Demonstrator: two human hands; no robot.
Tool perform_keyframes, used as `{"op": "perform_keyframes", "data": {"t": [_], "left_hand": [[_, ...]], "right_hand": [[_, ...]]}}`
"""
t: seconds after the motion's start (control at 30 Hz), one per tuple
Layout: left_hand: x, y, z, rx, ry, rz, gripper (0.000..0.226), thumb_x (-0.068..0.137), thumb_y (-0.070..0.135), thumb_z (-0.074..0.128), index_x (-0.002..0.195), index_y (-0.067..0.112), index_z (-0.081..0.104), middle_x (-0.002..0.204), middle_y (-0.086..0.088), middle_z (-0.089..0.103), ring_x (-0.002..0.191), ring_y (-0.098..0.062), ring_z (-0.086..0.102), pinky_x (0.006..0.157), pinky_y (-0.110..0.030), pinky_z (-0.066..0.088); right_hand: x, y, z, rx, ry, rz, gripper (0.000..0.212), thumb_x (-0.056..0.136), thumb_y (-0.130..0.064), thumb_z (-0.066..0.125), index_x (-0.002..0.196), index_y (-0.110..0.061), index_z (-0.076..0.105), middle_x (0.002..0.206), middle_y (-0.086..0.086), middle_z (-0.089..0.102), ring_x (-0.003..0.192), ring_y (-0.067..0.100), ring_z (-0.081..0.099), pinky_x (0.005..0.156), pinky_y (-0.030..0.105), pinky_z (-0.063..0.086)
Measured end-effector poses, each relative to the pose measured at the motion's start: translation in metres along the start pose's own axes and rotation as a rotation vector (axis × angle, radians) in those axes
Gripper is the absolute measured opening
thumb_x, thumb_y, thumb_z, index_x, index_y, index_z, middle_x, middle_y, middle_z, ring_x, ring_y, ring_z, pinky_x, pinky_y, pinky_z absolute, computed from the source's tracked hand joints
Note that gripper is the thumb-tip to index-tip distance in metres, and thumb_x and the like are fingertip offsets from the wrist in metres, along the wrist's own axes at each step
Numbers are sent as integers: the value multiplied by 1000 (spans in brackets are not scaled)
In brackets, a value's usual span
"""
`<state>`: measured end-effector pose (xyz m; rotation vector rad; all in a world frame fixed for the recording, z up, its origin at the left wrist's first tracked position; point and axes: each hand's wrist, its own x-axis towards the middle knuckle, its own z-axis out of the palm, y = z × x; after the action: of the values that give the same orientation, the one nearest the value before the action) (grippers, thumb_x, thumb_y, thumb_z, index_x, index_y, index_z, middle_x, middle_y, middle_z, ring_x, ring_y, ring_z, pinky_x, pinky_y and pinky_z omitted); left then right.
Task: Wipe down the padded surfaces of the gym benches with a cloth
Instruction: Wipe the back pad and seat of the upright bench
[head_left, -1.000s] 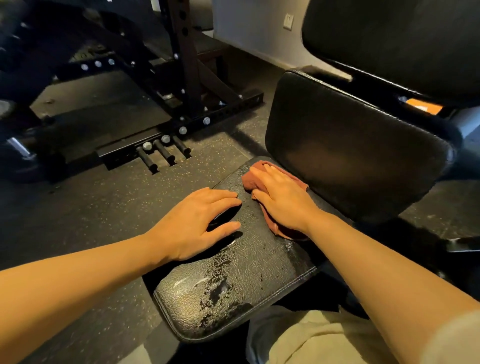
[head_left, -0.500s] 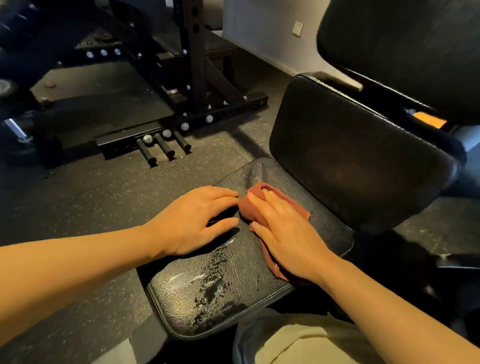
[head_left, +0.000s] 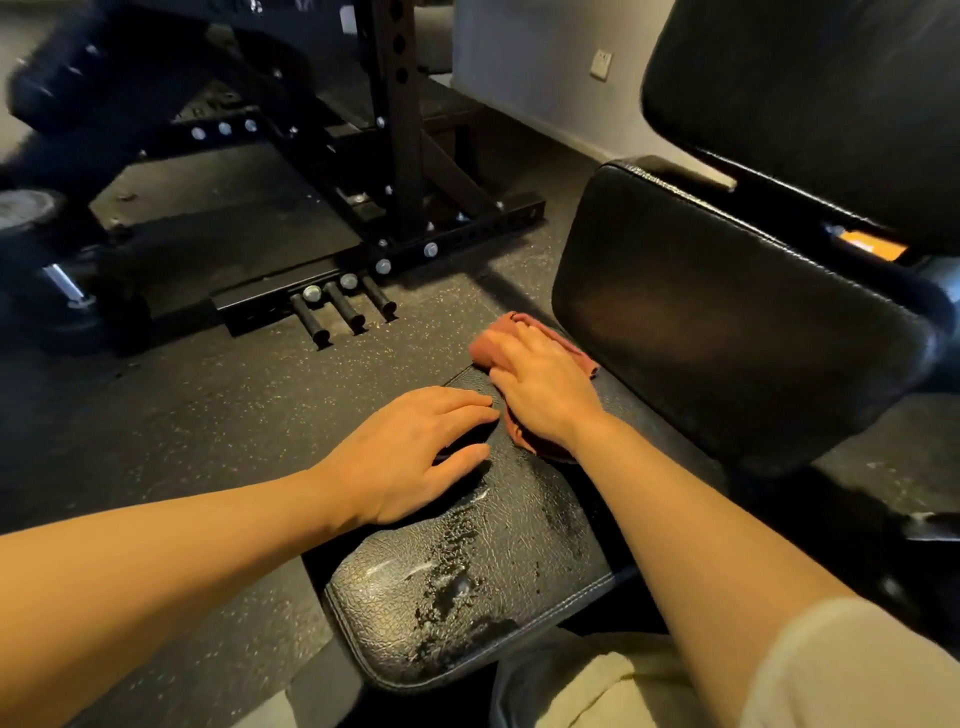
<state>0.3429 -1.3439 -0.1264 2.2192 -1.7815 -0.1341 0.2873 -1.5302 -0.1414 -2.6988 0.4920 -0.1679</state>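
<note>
Step in hand: wiping the seat pad (head_left: 498, 587) of the bench. Backrest pad (head_left: 727, 322) stands upright just beyond it, not under the cloth at this moment.

R hand (head_left: 545, 400): fingers extended, close together, pressing flat on the reddish cloth (head_left: 524, 338). No curl or pinch visible; cloth is held down by pressure, not gripped. Cloth is bunched, showing ahead of the fingertips and along the little-finger side, w/ a further bit showing below the heel of the palm. It sits at the far end of the seat pad, near the foot of the backrest pad; whether the two touch cannot be told.

L hand (head_left: 415, 457): fingers straight, slightly spread, palm down on the seat pad's left edge, holding nothing. Fingertips lie just beside the R hand; contact betw. them unclear. Appears to brace the pad.

Pad condition: cracked, flaking upholstery on the section toward the wrists from both hands, w/ pale streaks. Judged worn, prob. not dirt.

Progress (judgement): early to mid; only the seat pad is being worked on.

Next move calls for: steady flat pressure, strokes drawn back toward the wrists across the worn area, light enough not to lift flakes; then cloth up onto the backrest pad. L hand needs to shift so its patch gets wiped.
</note>
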Motion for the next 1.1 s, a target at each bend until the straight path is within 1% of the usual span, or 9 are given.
{"op": "perform_keyframes", "data": {"t": [0.07, 0.13, 0.27, 0.37, 0.57, 0.73, 0.83, 0.93, 1.1], "left_hand": [[-1, -1, 0, -4, -1, -4, 57, 96, 51, 28, 136, 20, 53, 142, 5, 51, 130, -8, 41, 109, -14, 17], [-1, -1, 1, -5, 6, -13, 58, 95, 53, 26, 136, 22, 53, 143, 6, 50, 130, -8, 42, 109, -15, 19], [-1, -1, 2, -12, 22, -21, 63, 91, 55, 22, 137, 24, 52, 144, 9, 47, 131, -6, 40, 107, -13, 17], [-1, -2, 4, 1, 20, -17, 63, 90, 55, 23, 138, 25, 51, 145, 10, 46, 131, -6, 39, 107, -13, 15], [0, -2, 5, 16, 18, -21, 59, 91, 51, 29, 137, 22, 52, 142, 6, 49, 129, -9, 43, 108, -17, 20], [1, -2, 2, -7, 14, -14, 55, 91, 46, 34, 135, 19, 54, 139, 5, 53, 124, -6, 41, 104, -8, 13], [0, -2, 1, -5, 18, -22, 57, 91, 48, 32, 136, 20, 52, 140, 6, 51, 126, -7, 43, 104, -10, 16], [0, -3, 2, -3, 8, -30, 62, 90, 53, 27, 139, 22, 50, 144, 8, 48, 131, -7, 41, 108, -15, 19], [-1, -2, 1, 7, 12, -19, 63, 90, 55, 29, 136, 21, 54, 143, 6, 49, 131, -8, 43, 108, -17, 20]], "right_hand": [[-22, 0, -6, 32, -34, -89, 48, 98, -28, 47, 146, -29, 38, 157, 2, 28, 147, 18, 17, 119, 36, 16], [-47, 7, -13, 52, -61, -109, 49, 98, -27, 49, 146, -28, 38, 157, 0, 30, 147, 14, 17, 119, 34, 15], [-88, 31, -28, 38, -74, -28, 51, 99, -31, 49, 148, -32, 32, 159, -3, 24, 148, 8, 13, 120, 29, 10], [-100, 35, -28, -10, -63, 25, 53, 100, -35, 46, 150, -33, 27, 161, -3, 18, 148, 10, 10, 117, 24, 6], [-43, 13, -12, -26, -79, 32, 54, 101, -35, 42, 152, -31, 24, 162, 4, 15, 149, 18, 6, 121, 36, 7], [8, -15, 5, -38, -84, -40, 51, 100, -32, 42, 149, -30, 32, 159, 5, 23, 148, 23, 13, 121, 41, 10], [8, -14, 2, -35, -54, -50, 49, 99, -32, 43, 147, -28, 36, 156, 3, 30, 146, 23, 18, 120, 41, 13], [-5, -2, -3, -16, -25, -7, 50, 101, -32, 43, 149, -27, 31, 159, 1, 24, 148, 19, 14, 121, 37, 9], [-33, 24, -14, 9, 14, 68, 54, 99, -33, 45, 150, -29, 30, 158, 0, 25, 147, 18, 15, 120, 40, 13]]}}
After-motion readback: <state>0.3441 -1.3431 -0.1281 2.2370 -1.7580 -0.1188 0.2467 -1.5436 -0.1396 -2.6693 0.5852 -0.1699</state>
